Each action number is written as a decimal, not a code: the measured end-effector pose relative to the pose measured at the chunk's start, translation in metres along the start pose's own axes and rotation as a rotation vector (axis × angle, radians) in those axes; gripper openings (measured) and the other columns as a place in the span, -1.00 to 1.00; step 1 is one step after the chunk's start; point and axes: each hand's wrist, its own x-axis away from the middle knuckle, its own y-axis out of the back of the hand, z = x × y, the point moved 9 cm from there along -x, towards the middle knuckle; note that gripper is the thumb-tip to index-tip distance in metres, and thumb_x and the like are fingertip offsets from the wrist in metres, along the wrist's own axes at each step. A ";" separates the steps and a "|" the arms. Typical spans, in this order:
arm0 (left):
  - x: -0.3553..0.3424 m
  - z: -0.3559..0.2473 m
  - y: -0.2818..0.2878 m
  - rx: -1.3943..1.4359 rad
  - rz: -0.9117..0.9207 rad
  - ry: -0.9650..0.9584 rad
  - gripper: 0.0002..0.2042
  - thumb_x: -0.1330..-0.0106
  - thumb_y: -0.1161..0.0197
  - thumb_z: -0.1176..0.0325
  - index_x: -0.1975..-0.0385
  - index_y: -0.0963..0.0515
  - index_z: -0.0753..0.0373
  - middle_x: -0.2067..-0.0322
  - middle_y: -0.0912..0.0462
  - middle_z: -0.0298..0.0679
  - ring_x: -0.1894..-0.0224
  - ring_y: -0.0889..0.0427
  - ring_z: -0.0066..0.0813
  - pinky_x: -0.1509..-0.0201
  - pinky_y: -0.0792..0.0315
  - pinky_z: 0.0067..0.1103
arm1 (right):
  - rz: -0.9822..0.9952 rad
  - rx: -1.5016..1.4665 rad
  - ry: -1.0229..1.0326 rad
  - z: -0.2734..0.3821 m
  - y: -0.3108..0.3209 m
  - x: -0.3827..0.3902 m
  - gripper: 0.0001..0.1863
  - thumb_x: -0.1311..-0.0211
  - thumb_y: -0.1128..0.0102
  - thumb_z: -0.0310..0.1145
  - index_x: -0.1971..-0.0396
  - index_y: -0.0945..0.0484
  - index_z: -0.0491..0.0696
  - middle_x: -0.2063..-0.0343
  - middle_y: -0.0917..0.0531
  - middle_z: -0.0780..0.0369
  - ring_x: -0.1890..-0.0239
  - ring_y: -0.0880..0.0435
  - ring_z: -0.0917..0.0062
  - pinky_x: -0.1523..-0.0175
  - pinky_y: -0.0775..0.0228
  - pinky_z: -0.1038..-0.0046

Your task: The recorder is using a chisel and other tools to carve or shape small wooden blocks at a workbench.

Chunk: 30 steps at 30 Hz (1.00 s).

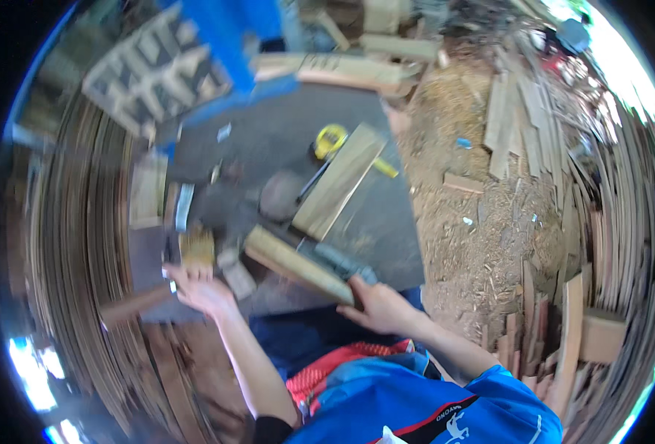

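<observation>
My right hand [383, 305] grips the near end of a short wooden board [298, 265], which slants up and left over the dark worktable [386, 244]. Reaching to the table's left edge, my left hand [203, 290] is smeared by motion, and whether it holds anything is unclear. Just beyond it is a yellowish block [196, 248], and a brown wooden strip [139, 305] juts out beside its fingers. A grey tool [338, 259] lies partly behind the held board. Farther up, a wider plank [340, 180] rests beside a yellow tape measure [331, 139].
A round, dull disc-like thing [281, 196] sits mid-table. Stacked wooden strips [83, 244] line the left side. On the right, sawdust and scraps cover the ground [475, 229], with long boards [616, 237] beyond. Blue sheeting [227, 44] hangs at the far left.
</observation>
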 end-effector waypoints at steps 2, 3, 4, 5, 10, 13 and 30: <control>0.006 0.006 -0.001 0.004 -0.067 0.003 -0.49 -0.63 0.00 0.00 0.61 -0.04 -0.02 0.62 0.02 -0.57 0.58 0.05 -0.72 0.51 0.11 -0.58 | 0.002 0.002 0.010 -0.008 0.002 0.004 -0.47 -0.38 -0.22 0.00 0.03 -0.29 -0.15 0.48 -0.66 -0.17 0.34 -0.68 -0.20 0.23 -0.55 -0.12; 0.007 0.005 0.000 -0.008 -0.060 -0.004 -0.49 -0.63 -0.01 -0.01 0.61 -0.03 -0.02 0.62 0.03 -0.55 0.59 0.06 -0.70 0.51 0.12 -0.58 | -0.024 -0.011 0.038 -0.009 -0.001 0.005 -0.48 -0.38 -0.22 -0.01 0.03 -0.29 -0.15 0.47 -0.66 -0.17 0.35 -0.68 -0.20 0.23 -0.55 -0.12; 0.005 0.002 0.003 -0.022 -0.064 -0.015 -0.48 -0.63 -0.01 -0.01 0.61 -0.02 -0.02 0.62 0.05 -0.54 0.59 0.07 -0.68 0.51 0.13 -0.57 | -0.038 -0.021 0.071 -0.007 -0.003 0.004 -0.48 -0.38 -0.22 -0.01 0.02 -0.29 -0.14 0.47 -0.66 -0.17 0.35 -0.68 -0.20 0.23 -0.55 -0.12; 0.001 -0.001 0.008 -0.013 -0.044 -0.041 -0.47 -0.63 0.00 -0.02 0.61 -0.01 -0.01 0.62 0.05 -0.54 0.59 0.07 -0.68 0.51 0.13 -0.57 | -0.048 -0.019 0.073 -0.004 -0.004 0.002 -0.48 -0.38 -0.22 -0.01 0.02 -0.29 -0.14 0.46 -0.66 -0.17 0.35 -0.68 -0.20 0.22 -0.55 -0.12; -0.004 0.000 0.013 -0.024 -0.023 -0.045 -0.46 -0.62 0.01 -0.07 0.62 -0.03 0.01 0.62 0.04 -0.52 0.58 0.08 -0.67 0.49 0.08 -0.58 | -0.074 -0.033 0.103 0.002 -0.005 0.001 -0.47 -0.38 -0.22 0.00 0.04 -0.29 -0.15 0.43 -0.67 -0.16 0.29 -0.69 -0.19 0.18 -0.56 -0.11; 0.000 0.000 0.006 -0.022 -0.024 -0.066 -0.46 -0.61 -0.02 -0.06 0.61 -0.03 0.01 0.62 0.03 -0.51 0.57 0.04 -0.65 0.47 0.01 -0.57 | -0.059 -0.030 0.108 0.001 -0.005 -0.001 -0.47 -0.38 -0.22 0.01 0.05 -0.28 -0.16 0.43 -0.67 -0.16 0.28 -0.69 -0.18 0.17 -0.56 -0.11; 0.015 0.019 0.008 0.121 0.001 0.016 -0.52 -0.62 -0.01 -0.07 0.53 -0.12 0.04 0.59 -0.08 -0.50 0.54 -0.07 -0.63 0.41 -0.12 -0.57 | -0.031 -0.009 0.060 0.001 0.001 0.002 -0.43 -0.38 -0.22 0.06 -0.01 -0.31 -0.15 0.43 -0.66 -0.19 0.28 -0.69 -0.20 0.17 -0.53 -0.10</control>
